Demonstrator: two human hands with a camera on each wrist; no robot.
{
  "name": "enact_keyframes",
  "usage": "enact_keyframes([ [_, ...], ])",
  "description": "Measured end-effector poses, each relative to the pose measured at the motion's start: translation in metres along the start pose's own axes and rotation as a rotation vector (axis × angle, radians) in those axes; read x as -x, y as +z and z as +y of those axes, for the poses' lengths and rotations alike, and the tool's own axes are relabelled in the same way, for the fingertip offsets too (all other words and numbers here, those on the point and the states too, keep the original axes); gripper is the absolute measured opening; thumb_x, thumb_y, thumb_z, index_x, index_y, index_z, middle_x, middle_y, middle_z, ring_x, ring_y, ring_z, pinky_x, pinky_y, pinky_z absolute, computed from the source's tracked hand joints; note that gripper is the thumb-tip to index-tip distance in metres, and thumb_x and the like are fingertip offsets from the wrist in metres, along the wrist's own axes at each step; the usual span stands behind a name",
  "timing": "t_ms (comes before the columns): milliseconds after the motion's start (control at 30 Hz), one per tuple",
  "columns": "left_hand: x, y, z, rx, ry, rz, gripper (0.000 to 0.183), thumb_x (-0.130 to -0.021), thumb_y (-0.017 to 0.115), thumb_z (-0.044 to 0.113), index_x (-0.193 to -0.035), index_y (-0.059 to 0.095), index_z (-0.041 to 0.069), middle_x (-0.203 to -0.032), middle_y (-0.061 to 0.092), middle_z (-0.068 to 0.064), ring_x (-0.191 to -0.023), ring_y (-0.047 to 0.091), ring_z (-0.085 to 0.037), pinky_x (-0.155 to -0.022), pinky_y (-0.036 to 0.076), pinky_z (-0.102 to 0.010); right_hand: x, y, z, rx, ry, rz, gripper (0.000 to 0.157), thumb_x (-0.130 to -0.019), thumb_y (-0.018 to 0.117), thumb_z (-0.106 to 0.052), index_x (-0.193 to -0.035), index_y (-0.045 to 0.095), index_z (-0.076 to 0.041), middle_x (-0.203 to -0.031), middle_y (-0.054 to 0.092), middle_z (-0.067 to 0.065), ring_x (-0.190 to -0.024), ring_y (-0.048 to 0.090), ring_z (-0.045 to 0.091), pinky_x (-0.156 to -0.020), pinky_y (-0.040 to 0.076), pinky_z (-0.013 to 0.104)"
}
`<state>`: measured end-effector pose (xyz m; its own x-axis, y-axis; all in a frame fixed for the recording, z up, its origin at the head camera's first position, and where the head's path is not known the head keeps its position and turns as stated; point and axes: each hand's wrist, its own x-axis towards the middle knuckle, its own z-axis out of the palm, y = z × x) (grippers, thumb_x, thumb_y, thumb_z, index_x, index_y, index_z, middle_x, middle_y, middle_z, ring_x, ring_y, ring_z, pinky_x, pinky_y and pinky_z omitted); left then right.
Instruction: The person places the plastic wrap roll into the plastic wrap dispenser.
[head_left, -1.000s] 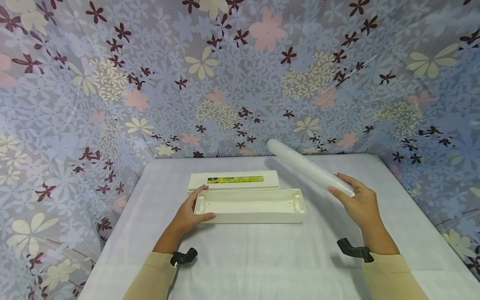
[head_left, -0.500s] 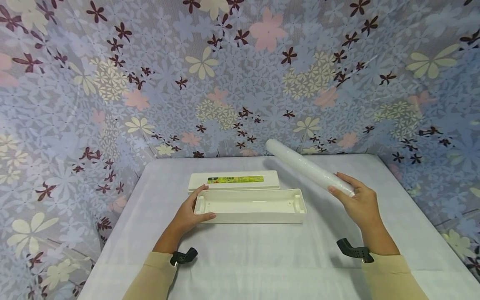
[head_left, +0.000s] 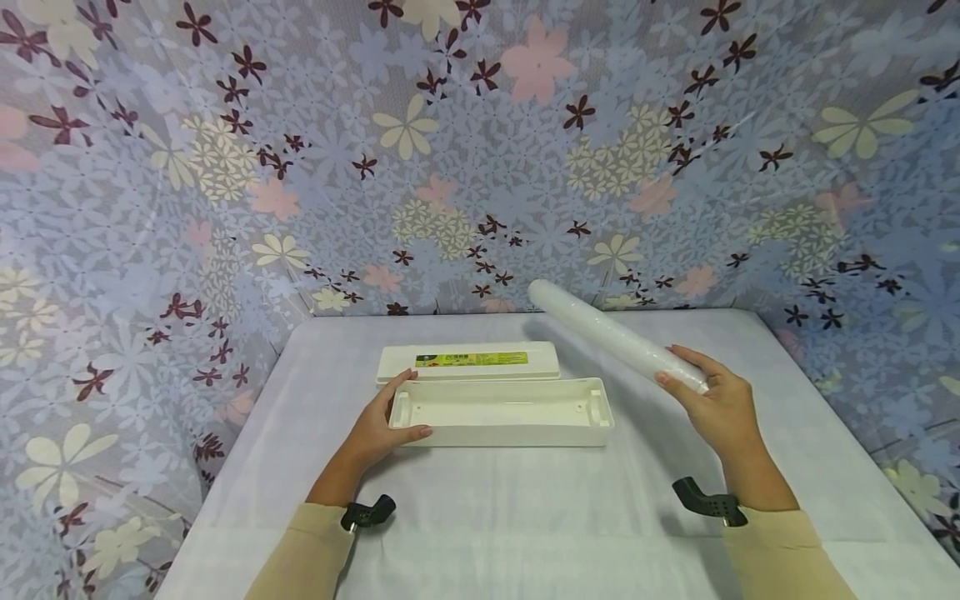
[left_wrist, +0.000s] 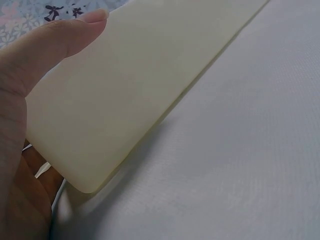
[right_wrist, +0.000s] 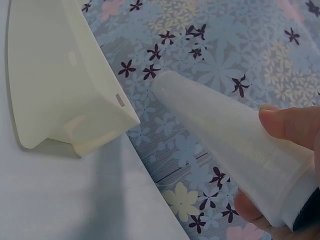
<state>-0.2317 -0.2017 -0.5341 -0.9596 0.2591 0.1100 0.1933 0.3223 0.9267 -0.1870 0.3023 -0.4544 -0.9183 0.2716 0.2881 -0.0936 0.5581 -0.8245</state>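
At its left end, my left hand grips a long cream plastic box, thumb on the front wall and fingers behind. The box sits lidless on the table, and its inside shows bare. In the left wrist view the thumb lies over the front wall. My right hand holds a roll of cling film by its near end, between thumb and fingers. The roll slants up and away to the left, raised over the table to the right of the box.
Just behind the box lies its cream lid, bearing a yellow-green label. A white cloth covers the table. Flowered fabric hangs right behind the table's far edge and along both sides.
The far end of the cling film roll has drifted very slightly left. The left hand and the box have kept their place.
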Motion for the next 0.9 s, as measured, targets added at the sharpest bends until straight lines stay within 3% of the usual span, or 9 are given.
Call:
enact_keyframes([
  [500, 0.0005, -0.0004, -0.0009, -0.004, -0.011, -0.005, 0.112, -0.078, 0.098, 0.029, -0.167, 0.032, 0.019, -0.165, 0.037, 0.001, -0.130, 0.054, -0.028, -0.102, 0.049, -0.042, 0.0027, 0.0015, -0.0051, -0.012, -0.021, -0.013, 0.060, -0.097, 0.081, -0.032, -0.148, 0.062, -0.007, -0.145, 0.059, 0.020, -0.120, 0.055, 0.041, -0.074, 0.046, 0.023],
  [900, 0.0009, -0.0001, -0.0003, 0.044, 0.032, -0.014, 0.108, -0.080, 0.095, 0.013, -0.167, 0.032, 0.016, -0.167, 0.035, -0.006, -0.136, 0.049, -0.037, -0.107, 0.041, -0.059, 0.0054, 0.0018, -0.0064, -0.007, -0.012, -0.026, 0.061, -0.097, 0.081, -0.035, -0.149, 0.062, -0.010, -0.148, 0.057, 0.019, -0.123, 0.055, 0.042, -0.075, 0.047, 0.025],
])
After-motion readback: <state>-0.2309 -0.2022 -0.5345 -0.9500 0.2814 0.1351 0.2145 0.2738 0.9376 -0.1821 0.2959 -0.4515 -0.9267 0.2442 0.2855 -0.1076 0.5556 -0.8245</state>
